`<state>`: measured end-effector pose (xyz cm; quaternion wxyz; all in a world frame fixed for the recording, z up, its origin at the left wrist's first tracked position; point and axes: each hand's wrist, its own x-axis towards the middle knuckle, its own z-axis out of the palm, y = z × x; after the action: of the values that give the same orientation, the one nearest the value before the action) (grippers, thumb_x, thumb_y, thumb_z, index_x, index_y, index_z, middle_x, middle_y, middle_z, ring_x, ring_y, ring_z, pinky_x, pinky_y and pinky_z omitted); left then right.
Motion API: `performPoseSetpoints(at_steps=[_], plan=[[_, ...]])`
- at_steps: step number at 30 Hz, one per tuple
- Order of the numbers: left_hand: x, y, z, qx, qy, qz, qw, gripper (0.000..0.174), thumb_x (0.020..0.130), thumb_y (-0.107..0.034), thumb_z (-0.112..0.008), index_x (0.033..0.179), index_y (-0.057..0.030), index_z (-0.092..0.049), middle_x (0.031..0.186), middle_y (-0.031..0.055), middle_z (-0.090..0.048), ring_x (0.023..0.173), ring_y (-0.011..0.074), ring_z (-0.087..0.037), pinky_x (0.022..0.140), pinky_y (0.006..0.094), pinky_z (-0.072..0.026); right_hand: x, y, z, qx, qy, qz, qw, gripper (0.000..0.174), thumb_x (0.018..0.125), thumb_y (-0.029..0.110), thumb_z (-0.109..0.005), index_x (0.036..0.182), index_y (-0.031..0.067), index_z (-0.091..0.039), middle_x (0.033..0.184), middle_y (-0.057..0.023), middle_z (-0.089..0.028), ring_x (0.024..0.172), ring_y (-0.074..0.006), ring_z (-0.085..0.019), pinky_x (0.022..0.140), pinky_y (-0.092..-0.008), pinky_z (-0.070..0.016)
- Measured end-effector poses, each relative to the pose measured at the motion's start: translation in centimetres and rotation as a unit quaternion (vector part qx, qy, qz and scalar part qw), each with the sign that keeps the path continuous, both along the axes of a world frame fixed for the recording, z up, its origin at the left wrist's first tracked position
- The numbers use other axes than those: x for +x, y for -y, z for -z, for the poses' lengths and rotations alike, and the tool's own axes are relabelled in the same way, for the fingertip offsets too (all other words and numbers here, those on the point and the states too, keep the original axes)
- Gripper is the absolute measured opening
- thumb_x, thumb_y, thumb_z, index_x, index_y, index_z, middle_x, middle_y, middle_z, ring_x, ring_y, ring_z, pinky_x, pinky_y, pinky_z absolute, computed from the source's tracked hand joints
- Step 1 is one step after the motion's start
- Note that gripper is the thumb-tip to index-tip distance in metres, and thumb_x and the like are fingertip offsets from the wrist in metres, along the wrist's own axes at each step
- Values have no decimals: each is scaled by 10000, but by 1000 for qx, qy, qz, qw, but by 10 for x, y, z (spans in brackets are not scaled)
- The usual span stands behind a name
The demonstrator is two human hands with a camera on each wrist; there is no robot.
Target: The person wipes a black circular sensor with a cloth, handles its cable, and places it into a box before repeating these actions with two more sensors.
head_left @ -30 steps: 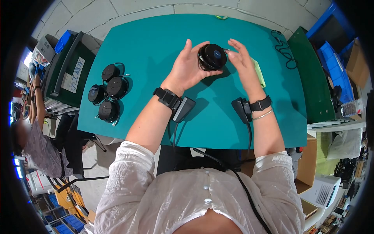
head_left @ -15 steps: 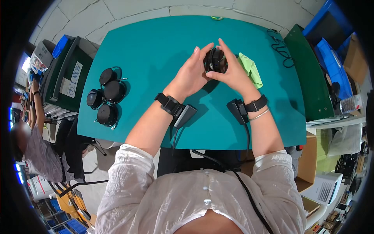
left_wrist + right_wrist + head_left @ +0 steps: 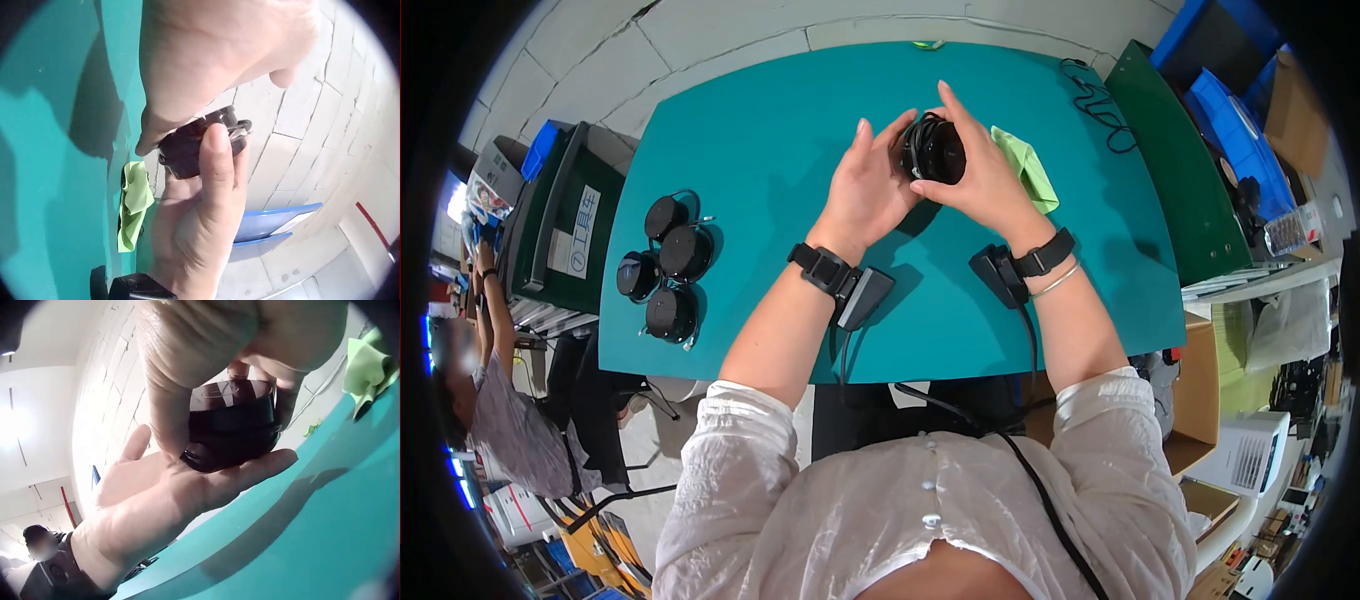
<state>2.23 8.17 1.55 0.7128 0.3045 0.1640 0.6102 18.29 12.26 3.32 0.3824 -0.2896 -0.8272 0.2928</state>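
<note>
A round black device (image 3: 941,152) with its cable wound around it is up off the green table (image 3: 780,140), tilted on its side. My right hand (image 3: 992,188) grips it, thumb on the near edge and fingers round the far side. My left hand (image 3: 868,192) lies palm up on its left, thumb raised and fingers straight, touching the device from below. In the right wrist view the device's glossy face (image 3: 228,394) is turned upward above the left palm (image 3: 162,494). The left wrist view shows the right thumb (image 3: 217,162) across the device (image 3: 181,150).
Several similar black devices (image 3: 686,253) with wound cables are grouped at the table's left. A light green cloth (image 3: 1028,172) lies beside the right hand. A black cable (image 3: 1100,108) lies at the back right. Green cabinets (image 3: 1165,190) flank the table; another person (image 3: 510,400) is at far left.
The right hand has come in from beside the device and now grips it. The device has turned from face up onto its side, while the left hand's hold has loosened to a flat palm.
</note>
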Motion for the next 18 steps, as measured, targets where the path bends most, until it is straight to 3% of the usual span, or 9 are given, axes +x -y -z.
performPoseSetpoints(at_steps=[3,6,9,10,12,14,16,18], plan=[[-5,-4,5,14,-3,5,1000,814,939,-597,-384,1449,18,-224,1348,141,-419,1269,289,-391,1039,442,-377,2,2,-7,79,-6,15,997,1052,644,174,-805,1498,140,-191,1325,-187,-466,1228,-381,-441,1046,-442,-384],[-6,-2,4,-30,-62,-33,997,724,949,-566,-383,1368,25,-381,1255,159,-480,1176,296,-460,1015,478,-398,10,0,-17,145,-14,40,989,1034,636,178,-798,1489,128,-215,1291,-204,-489,1195,-396,-453,1023,-445,-398],[-4,-2,-1,-94,-97,-49,990,710,957,-551,-368,1339,47,-392,1277,223,-472,1206,355,-450,1056,503,-362,34,8,-40,195,-7,116,974,975,641,203,-788,1460,105,-268,1284,-210,-497,1176,-403,-460,986,-436,-422],[-4,-1,-3,-98,-116,-33,988,713,963,-535,-363,1352,62,-360,1311,253,-447,1243,387,-427,1086,512,-331,51,16,-49,203,-1,136,970,957,642,213,-786,1450,98,-286,1287,-206,-497,1176,-401,-461,977,-432,-429],[-8,-2,1,-89,-142,-16,986,683,977,-520,-331,1319,67,-399,1273,246,-474,1217,373,-447,1066,512,-354,87,37,-65,205,9,183,961,925,649,232,-784,1430,89,-310,1284,-201,-500,1180,-400,-460,970,-427,-436],[-13,-11,10,-96,-145,-16,985,668,988,-484,-336,1332,88,-360,1277,267,-460,1249,379,-422,1095,511,-321,137,63,-75,259,27,263,929,874,658,277,-787,1397,81,-363,1275,-192,-512,1181,-399,-461,970,-420,-432],[-21,-15,18,-68,-120,16,990,668,991,-457,-359,1337,114,-329,1295,283,-435,1275,379,-398,1124,505,-285,196,94,-72,371,-32,280,885,837,657,249,-797,1372,72,-399,1262,-191,-528,1163,-379,-491,962,-417,-433],[-28,-18,25,-56,-124,28,990,659,994,-436,-371,1342,121,-313,1302,283,-428,1280,379,-391,1135,500,-273,252,140,-75,203,35,325,923,961,752,189,-811,1481,17,-210,1279,-167,-498,1150,-283,-511,1025,-353,-376]])
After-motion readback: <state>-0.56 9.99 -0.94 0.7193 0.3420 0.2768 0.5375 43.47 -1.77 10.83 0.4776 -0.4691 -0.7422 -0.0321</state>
